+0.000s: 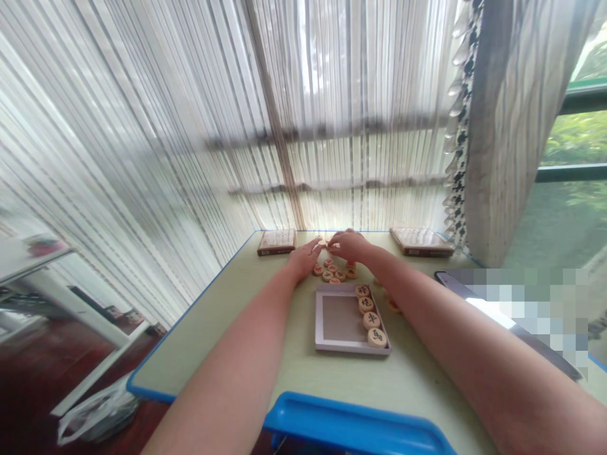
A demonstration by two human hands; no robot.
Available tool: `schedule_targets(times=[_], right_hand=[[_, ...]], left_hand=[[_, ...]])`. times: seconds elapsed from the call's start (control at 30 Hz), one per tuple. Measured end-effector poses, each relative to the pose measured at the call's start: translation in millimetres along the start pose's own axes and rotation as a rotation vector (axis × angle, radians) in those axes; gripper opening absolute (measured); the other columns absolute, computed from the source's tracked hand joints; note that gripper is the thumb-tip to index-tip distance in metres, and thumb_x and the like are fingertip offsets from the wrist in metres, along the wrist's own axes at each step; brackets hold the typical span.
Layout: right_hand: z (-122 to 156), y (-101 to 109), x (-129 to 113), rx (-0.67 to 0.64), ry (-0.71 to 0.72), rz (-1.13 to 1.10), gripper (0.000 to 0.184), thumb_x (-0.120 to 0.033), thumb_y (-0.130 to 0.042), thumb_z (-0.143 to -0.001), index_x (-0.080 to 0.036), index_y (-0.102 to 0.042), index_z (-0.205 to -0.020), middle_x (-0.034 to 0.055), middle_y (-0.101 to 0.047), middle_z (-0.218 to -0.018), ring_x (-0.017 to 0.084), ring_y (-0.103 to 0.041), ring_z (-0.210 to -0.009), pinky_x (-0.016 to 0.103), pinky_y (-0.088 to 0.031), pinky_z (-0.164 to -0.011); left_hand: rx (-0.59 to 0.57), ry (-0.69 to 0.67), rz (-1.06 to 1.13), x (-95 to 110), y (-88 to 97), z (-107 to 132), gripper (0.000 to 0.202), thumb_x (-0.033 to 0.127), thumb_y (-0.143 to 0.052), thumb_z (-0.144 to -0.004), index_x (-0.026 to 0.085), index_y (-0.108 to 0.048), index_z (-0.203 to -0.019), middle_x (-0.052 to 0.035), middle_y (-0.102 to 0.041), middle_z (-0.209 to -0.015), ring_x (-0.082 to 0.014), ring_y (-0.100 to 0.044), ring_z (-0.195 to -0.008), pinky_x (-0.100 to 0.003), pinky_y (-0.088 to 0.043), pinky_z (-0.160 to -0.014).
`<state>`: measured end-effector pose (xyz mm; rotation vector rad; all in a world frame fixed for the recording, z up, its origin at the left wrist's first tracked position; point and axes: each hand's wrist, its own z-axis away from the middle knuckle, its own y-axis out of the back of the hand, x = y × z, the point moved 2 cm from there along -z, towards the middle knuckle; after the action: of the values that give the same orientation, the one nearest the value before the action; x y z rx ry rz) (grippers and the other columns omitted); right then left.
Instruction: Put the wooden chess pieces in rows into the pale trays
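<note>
Both my arms reach across the table to a group of round wooden xiangqi pieces (327,275) with red and black characters. My left hand (304,260) lies at the left side of the group, its fingers stretched out. At the far side, my right hand (349,245) reaches over the pieces with its fingers bent near a few more pieces (323,243); whether it grips one is hidden. Closer to me sits a shallow open box (319,319). Several black-lettered pieces (371,319) stand in a column along its right wall. Another piece (393,305) shows partly beside my right forearm.
Flat boxes lie at the back left (277,241) and back right (422,241) of the table (227,316). A dark tablet-like device (512,322) rests at the right, partly pixelated. A blue tray (355,422) runs along the near edge. Sheer curtains (360,158) hang behind.
</note>
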<state>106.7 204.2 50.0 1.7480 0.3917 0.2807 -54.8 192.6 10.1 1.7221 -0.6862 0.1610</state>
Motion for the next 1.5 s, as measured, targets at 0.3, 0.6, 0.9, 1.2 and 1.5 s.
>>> schedule_targets(times=[0.3, 0.6, 0.9, 1.2, 1.5], right_hand=[[-4, 2, -9, -0.098, 0.039, 0.042, 0.023, -0.035, -0.062, -0.074, -0.024, -0.071, -0.092, 0.0061, -0.07, -0.099, 0.026, -0.06, -0.095, 0.033, -0.046, -0.077], [-7, -5, 2, -0.095, 0.022, -0.247, 0.028, -0.027, -0.054, -0.083, -0.022, -0.067, -0.108, 0.0038, -0.07, -0.099, 0.016, -0.062, -0.082, 0.024, -0.045, -0.072], [-18, -29, 16, 0.02, 0.072, -0.048, 0.036, -0.021, -0.052, -0.082, -0.026, -0.063, -0.117, 0.0019, -0.062, -0.122, 0.022, -0.053, -0.108, 0.033, -0.036, -0.096], [-10, -12, 11, -0.022, 0.094, -0.081, 0.025, -0.024, -0.057, -0.081, -0.019, -0.071, -0.101, 0.0053, -0.071, -0.1, 0.021, -0.061, -0.096, 0.033, -0.038, -0.096], [-12, -18, 28, -0.004, -0.057, -0.374, 0.04, -0.028, -0.054, -0.083, -0.02, -0.059, -0.122, 0.005, -0.071, -0.097, 0.015, -0.063, -0.077, 0.027, -0.048, -0.074]], left_hand=[[-0.138, -0.045, -0.161, 1, -4.0, -2, 0.05, 0.052, -0.02, -0.092, 0.033, -0.048, -0.13, 0.0012, -0.044, -0.142, -0.0255, -0.036, -0.132, -0.046, -0.027, -0.108], [0.067, -0.012, 0.119, -9, -4.2, -8, 0.045, 0.045, -0.029, -0.093, 0.023, -0.06, -0.117, -0.0017, -0.06, -0.125, -0.0176, -0.052, -0.118, -0.029, -0.037, -0.103], [-0.013, 0.058, 0.063, -17, -11.8, -18, 0.05, 0.051, -0.029, -0.091, 0.027, -0.052, -0.128, -0.0012, -0.043, -0.142, -0.0213, -0.04, -0.131, -0.035, -0.029, -0.109], [-0.04, 0.089, 0.052, -2, -2.3, -11, 0.052, 0.049, -0.023, -0.093, 0.027, -0.052, -0.128, -0.0039, -0.053, -0.134, -0.0247, -0.042, -0.128, -0.04, -0.029, -0.107], [0.101, 0.058, 0.028, -11, 3.0, -9, 0.033, 0.025, -0.053, -0.08, 0.012, -0.068, -0.106, -0.0107, -0.065, -0.106, -0.0196, -0.059, -0.099, -0.031, -0.044, -0.096]])
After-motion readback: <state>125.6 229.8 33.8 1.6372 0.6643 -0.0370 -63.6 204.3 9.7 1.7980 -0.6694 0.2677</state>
